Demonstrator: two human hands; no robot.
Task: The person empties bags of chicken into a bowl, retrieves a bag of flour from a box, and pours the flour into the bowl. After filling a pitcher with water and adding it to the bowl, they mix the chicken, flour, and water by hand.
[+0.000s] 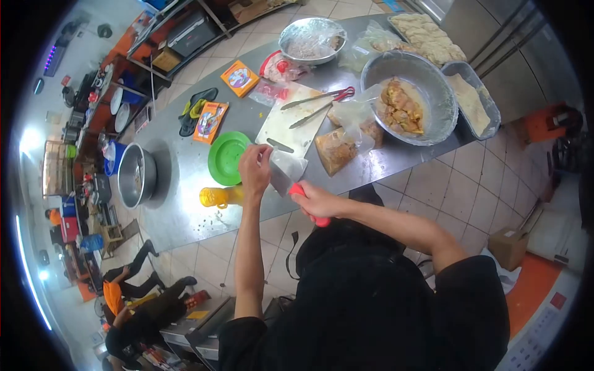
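My left hand (255, 170) is closed, its fingers pinching a translucent plastic bag (292, 166) near the table's front edge. My right hand (317, 201) wraps round the red handle of a knife (280, 181), whose wide blade lies against the bag beside my left fingers. Just beyond is a white cutting board (278, 127) carrying tongs (322, 102) with red grips. A green plate (229, 157) sits left of my left hand, with a yellow jug (216, 197) on its side below it. Knotted bags of brownish food (336, 150) lie to the right of the board.
A big metal basin (408, 105) of marinated meat pieces stands at the right, beside a tub of flour (471, 102) and a tray of coated pieces (427, 37). Orange packets (211, 122), a covered bowl (312, 40) and a steel bowl (137, 175) occupy the far and left sides. People (133, 309) are at lower left.
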